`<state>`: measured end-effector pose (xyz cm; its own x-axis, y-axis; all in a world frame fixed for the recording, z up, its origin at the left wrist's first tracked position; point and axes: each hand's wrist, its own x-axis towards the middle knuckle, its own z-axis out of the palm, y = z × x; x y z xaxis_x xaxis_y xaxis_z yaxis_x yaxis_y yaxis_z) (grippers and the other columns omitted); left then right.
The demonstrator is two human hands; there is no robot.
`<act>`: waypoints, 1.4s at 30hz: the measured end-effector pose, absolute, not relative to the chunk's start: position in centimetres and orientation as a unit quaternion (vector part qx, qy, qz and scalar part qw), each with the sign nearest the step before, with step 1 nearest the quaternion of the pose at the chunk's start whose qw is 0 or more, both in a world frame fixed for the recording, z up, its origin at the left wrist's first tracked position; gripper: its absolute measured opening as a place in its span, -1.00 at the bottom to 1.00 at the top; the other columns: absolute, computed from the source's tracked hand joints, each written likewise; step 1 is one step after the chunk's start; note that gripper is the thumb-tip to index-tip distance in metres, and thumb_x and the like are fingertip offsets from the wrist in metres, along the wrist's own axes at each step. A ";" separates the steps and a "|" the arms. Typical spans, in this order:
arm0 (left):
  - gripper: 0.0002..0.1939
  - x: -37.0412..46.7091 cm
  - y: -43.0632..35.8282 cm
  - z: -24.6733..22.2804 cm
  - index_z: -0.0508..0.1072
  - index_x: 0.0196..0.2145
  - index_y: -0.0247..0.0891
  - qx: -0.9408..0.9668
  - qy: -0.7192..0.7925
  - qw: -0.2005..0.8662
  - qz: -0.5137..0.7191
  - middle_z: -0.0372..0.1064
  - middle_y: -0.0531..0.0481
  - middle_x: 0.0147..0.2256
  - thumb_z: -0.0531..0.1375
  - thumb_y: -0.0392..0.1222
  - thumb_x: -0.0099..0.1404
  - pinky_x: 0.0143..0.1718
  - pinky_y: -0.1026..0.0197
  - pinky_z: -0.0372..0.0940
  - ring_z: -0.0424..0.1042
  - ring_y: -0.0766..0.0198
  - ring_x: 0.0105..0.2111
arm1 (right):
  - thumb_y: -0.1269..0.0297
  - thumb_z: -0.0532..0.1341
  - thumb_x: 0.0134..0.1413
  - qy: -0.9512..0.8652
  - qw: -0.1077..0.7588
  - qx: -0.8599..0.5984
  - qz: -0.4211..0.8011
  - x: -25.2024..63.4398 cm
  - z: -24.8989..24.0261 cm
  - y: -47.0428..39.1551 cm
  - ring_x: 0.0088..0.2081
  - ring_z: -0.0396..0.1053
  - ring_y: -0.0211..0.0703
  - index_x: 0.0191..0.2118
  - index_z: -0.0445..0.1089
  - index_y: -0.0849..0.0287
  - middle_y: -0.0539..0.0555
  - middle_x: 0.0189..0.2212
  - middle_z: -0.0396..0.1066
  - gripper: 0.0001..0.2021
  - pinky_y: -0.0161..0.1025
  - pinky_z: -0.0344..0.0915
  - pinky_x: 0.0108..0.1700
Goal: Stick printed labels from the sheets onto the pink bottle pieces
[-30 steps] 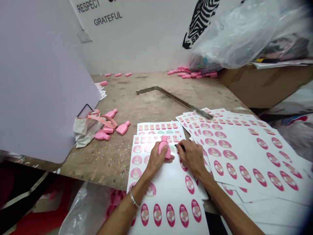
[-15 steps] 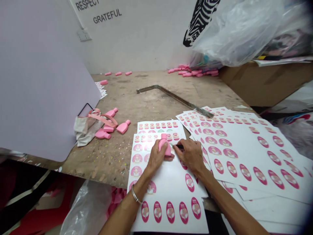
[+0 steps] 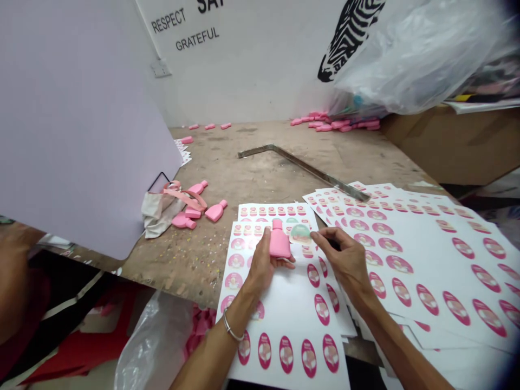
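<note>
My left hand (image 3: pixel 262 262) is wrapped around a small pink plastic bottle (image 3: pixel 279 242), held upright with its cap up and its plain flat face toward me. Just right of it, my right hand (image 3: pixel 343 254) pinches the edge of a green-topped sticker (image 3: pixel 300 233) between thumb and fingertips. A dark object (image 3: pixel 333 244) shows under the right fingers; its kind is mostly hidden. The sticker is beside the bottle, close to its shoulder. Beneath both hands lies a sticker sheet (image 3: pixel 288 303) with pink labels and a bare white middle.
More sticker sheets (image 3: pixel 414 244) spread to the right. A bent metal bar (image 3: pixel 309 169) lies across the wooden table (image 3: pixel 211 162). Pink bottles (image 3: pixel 215 211) lie by a cloth bag (image 3: pixel 156 214), others (image 3: pixel 331 125) at the back. Another person's arm (image 3: pixel 16 276) is at far left.
My right hand has drawn back to the right and now holds the green sticker up beside the bottle. The view has shifted left, and another person's arm has come in at the left.
</note>
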<state>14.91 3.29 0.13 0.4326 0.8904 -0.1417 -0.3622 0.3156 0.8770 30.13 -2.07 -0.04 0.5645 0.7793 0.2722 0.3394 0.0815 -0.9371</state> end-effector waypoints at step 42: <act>-0.58 4.9 -4.3 4.4 0.31 -0.07 -0.23 0.472 0.330 0.766 0.286 0.43 -0.13 -0.29 0.23 -0.09 0.11 -0.61 0.21 0.36 0.45 0.19 -0.53 | -0.13 0.36 -0.32 -0.528 0.504 -0.635 0.253 26.9 1.9 -1.2 -0.04 0.39 0.10 -0.01 0.32 0.10 0.17 -0.02 0.39 -0.30 -0.02 0.35 -0.02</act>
<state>4.92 -4.26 4.39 0.6186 0.7499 -0.2346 -0.1274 0.3903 0.9118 26.90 -1.17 1.87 0.3149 0.9254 0.2108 0.4144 0.0658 -0.9077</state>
